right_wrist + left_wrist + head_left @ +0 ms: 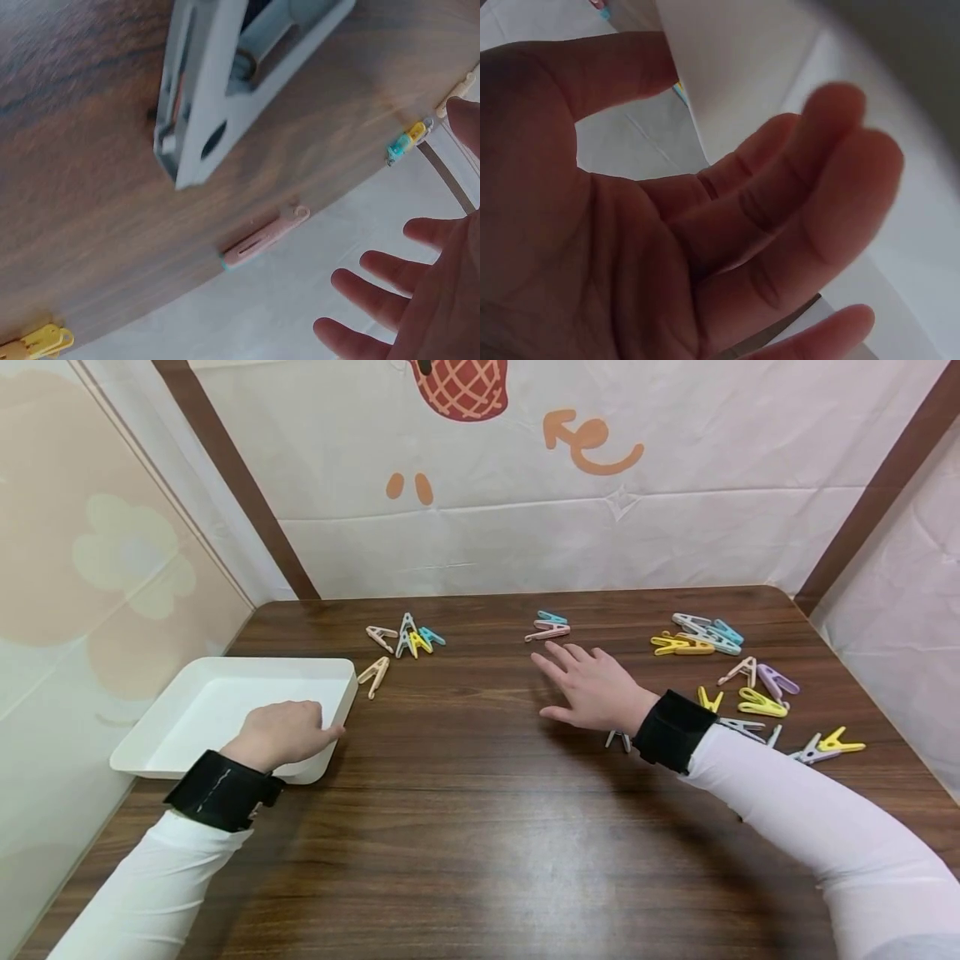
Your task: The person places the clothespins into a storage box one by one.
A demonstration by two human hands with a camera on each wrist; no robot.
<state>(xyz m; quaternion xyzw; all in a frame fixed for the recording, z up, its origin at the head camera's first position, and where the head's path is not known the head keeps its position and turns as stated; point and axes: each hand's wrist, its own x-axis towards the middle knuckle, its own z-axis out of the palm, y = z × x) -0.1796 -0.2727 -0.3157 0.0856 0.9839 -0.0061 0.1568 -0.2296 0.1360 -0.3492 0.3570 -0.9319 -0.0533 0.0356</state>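
The black right cuff (675,731) hides part of a gray clip (210,86); the right wrist view shows it big, top cut off. The right hand (592,687) is spread wide and empty, near a pink clip (551,632). The left hand (281,733) bends round the side of the white tray (202,706); only the left wrist view shows its fingers inside.

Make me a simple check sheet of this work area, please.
Surface: brown wood-grain table, with a shiny patch in front.
Job's things: white tray at left; pegs in several colours, a few near the tray, some at the back middle, most at right.
Clutter: nothing seen.
Grips: left hand at the tray's right rim, whether holding is unclear; right hand spread over the table, holding nothing.
Cables: nothing seen.
Surroundings: pale sheets behind and at both sides; the back one has printed shapes.
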